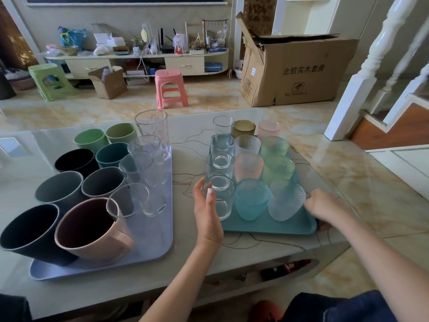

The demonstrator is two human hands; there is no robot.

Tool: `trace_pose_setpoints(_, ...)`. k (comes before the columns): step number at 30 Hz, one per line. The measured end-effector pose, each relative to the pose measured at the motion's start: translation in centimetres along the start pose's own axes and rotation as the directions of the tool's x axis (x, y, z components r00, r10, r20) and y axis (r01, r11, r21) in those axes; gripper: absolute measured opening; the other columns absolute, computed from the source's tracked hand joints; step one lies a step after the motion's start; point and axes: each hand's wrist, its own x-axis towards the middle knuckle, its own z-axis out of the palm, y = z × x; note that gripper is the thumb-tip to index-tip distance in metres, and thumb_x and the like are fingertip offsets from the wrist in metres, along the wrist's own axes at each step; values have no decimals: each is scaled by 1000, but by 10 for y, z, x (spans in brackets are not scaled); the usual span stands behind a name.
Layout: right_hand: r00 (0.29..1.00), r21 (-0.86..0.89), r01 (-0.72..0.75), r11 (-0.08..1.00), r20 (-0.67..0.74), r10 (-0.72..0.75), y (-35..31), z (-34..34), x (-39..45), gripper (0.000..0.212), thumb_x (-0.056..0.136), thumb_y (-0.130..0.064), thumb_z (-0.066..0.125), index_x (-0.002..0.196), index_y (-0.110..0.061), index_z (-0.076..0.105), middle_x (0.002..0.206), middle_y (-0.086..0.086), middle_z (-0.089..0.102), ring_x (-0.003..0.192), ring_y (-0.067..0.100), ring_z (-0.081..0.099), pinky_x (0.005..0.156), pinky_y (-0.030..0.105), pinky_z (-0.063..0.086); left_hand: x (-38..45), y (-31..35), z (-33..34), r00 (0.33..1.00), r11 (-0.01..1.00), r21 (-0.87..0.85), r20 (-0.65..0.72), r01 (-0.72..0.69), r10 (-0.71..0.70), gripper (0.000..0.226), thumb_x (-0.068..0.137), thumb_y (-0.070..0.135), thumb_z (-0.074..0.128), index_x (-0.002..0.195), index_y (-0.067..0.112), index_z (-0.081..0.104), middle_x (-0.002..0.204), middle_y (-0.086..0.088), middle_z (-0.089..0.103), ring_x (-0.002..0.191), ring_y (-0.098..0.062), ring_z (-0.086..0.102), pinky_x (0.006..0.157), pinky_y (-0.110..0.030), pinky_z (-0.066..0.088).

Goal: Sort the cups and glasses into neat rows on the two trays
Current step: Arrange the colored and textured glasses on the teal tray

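Left hand (207,214) curled round the nearest clear glass (219,196) on the teal tray (267,225), right hand (321,205) gripped that tray's right edge, rows of glasses between the hands, blue tray (148,247) of cups left of both on the bench (243,254).

My left hand (207,212) curls around the nearest clear smooth drinking glass (219,196) at the front left corner of the teal plastic tray (274,225). My right hand (321,205) grips that tray's right edge, beside a frosted textured tumbler (286,200).
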Motion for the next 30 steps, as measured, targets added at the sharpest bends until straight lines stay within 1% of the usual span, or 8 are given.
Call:
trace_pose_setpoints(4, 988, 36, -109, 993, 110, 105, -5, -6, -4, 28, 92, -17, 42, 75, 3, 52, 68, 18, 61, 49, 26, 60, 49, 30, 49, 3, -3, -2, 1000, 1000, -12, 7, -4, 4, 66, 68, 60, 39, 122, 23, 47, 115, 1, 61, 97, 9, 54, 84, -13, 41)
trace_pose_setpoints(7, 958, 32, -201, 979, 215, 190, -8, -10, -8, 30, 93, -12, 41, 80, 10, 56, 66, 27, 66, 36, 29, 61, 37, 30, 50, 8, -4, -3, 1000, 998, -51, -2, 29, -29, 64, 67, 62, 40, 119, 25, 45, 119, -6, 59, 114, -12, 51, 97, -31, 35)
trace_pose_setpoints(12, 905, 30, -280, 960, 342, 253, -9, -24, -6, 47, 98, -36, 40, 86, 7, 58, 80, 21, 67, 53, 28, 65, 41, 31, 54, 36, 3, -9, 990, 976, -184, -55, 118, -130, 38, 95, 39, 38, 121, 14, 50, 117, -8, 58, 119, -19, 51, 109, -31, 30)
trace_pose_setpoints(14, 932, 153, -275, 949, 285, 224, -6, -30, -1, 54, 98, -45, 35, 91, 5, 57, 78, 20, 63, 59, 29, 63, 49, 33, 54, 54, 1, -12, 986, 971, -190, -51, 144, -156, 50, 102, 35, 20, 130, 3, 46, 131, -19, 53, 128, -26, 46, 112, -31, 30)
trace_pose_setpoints(18, 986, 470, 39, 882, -162, 42, -2, -26, 26, 41, 98, -31, 40, 94, 5, 58, 80, 18, 64, 69, 33, 60, 70, 44, 57, 83, -5, -14, 974, 958, -186, -22, 216, -224, 59, 102, 41, 14, 134, 3, 45, 140, -16, 48, 131, -26, 44, 112, -35, 30)
trace_pose_setpoints(22, 997, 790, -23, 612, -31, 77, -12, -16, 59, 38, 98, -35, 38, 114, -6, 57, 109, 10, 63, 99, 27, 61, 95, 47, 49, 119, -16, -10, 959, 949, -141, 72, 280, -273, 60, 102, 42, 8, 141, 6, 37, 148, -10, 39, 139, -23, 34, 115, -36, 20)
trace_pose_setpoints(26, 998, 891, -3, 454, -27, 59, -23, -15, 91, 38, 98, -41, 37, 115, -14, 58, 122, 8, 60, 112, 23, 56, 95, 35, 43, 147, -28, 0, 949, 956, -61, 149, 288, -276, 62, 101, 43, 5, 146, 8, 30, 153, -5, 31, 144, -20, 24, 120, -39, 13)
trace_pose_setpoints(30, 996, 910, 84, 406, -89, -7, -24, -10, 127, 54, 91, -53, 37, 127, -16, 54, 138, 3, 51, 127, 19, 46, 111, 39, 33, 171, -32, 10, 950, 961, -78, 187, 267, -249, 60, 102, 39, 5, 146, 5, 28, 153, -7, 31, 143, -20, 24, 119, -36, 15)
